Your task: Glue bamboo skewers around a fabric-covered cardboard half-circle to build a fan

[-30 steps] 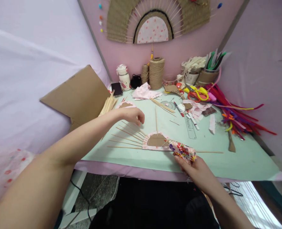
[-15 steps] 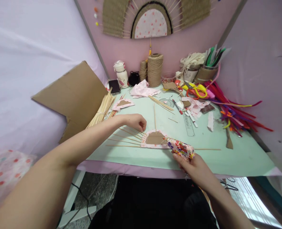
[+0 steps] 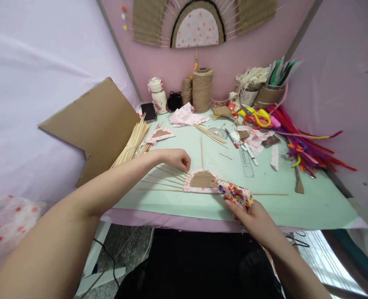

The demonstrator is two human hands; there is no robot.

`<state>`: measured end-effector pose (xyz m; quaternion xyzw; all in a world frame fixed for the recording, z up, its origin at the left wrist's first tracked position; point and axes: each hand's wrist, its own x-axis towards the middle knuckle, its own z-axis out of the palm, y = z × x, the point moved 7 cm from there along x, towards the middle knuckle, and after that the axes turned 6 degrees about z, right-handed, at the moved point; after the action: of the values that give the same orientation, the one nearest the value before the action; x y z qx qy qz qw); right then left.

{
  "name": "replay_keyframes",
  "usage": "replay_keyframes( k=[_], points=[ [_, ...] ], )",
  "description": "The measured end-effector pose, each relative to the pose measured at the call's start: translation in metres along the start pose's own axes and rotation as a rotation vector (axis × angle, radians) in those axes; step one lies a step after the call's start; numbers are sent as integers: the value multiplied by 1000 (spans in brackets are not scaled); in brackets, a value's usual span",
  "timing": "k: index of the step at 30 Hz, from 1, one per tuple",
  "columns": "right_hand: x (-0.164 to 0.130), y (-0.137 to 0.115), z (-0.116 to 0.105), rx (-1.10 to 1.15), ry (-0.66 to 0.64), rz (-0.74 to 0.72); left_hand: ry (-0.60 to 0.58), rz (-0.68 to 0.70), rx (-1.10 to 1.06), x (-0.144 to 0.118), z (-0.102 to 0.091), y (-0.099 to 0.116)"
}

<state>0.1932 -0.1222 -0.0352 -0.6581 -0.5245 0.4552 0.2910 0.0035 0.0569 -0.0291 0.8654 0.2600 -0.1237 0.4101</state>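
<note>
On the table lies a half-round cardboard piece [image 3: 203, 180] edged with pink patterned cloth. Several thin bamboo skewers [image 3: 163, 183] fan out from its left side, and one skewer [image 3: 202, 153] points up from its top. My left hand [image 3: 180, 160] is closed, fingertips pinched at the upper left rim on a skewer mostly hidden under the hand. A hot glue gun with a flowered cover [image 3: 233, 192] is in my right hand [image 3: 252, 214], its tip over the right part of the cardboard. Another skewer [image 3: 271, 194] extends to the right behind the glue gun.
A skewer bundle [image 3: 134, 139] and large cardboard sheet [image 3: 99, 128] are at left. Twine spools [image 3: 202, 89] and a white bottle [image 3: 158, 97] stand behind. Scissors [image 3: 258, 118], a clear ruler [image 3: 246, 162] and coloured pipe cleaners [image 3: 308, 145] lie at right.
Both hands, the glue gun and the half-round piece stay almost where they were. The view has shifted very slightly.
</note>
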Motion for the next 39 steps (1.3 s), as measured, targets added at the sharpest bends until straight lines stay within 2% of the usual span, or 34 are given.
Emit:
replay_keyframes(
  k=[5,7,13,17,21,26,39],
  points=[
    [2,1,0,0,18,-11,-8,-13,23,2,0,0],
    [1,-1,0,0,33,-59,-9,-16,29,3,0,0],
    [-15,-26,4,-172,186,-422,10,-21,14,4,0,-2],
    [-17,-41,20,-364,254,-651,26,-19,14,4,0,-4],
    [-12,-45,44,-526,221,-816,27,7,6,5,1,-6],
    [-6,-38,59,-609,130,-805,26,32,22,5,1,-5],
    [-6,-40,61,-623,89,-767,17,57,-23,6,0,-2]
  ],
)
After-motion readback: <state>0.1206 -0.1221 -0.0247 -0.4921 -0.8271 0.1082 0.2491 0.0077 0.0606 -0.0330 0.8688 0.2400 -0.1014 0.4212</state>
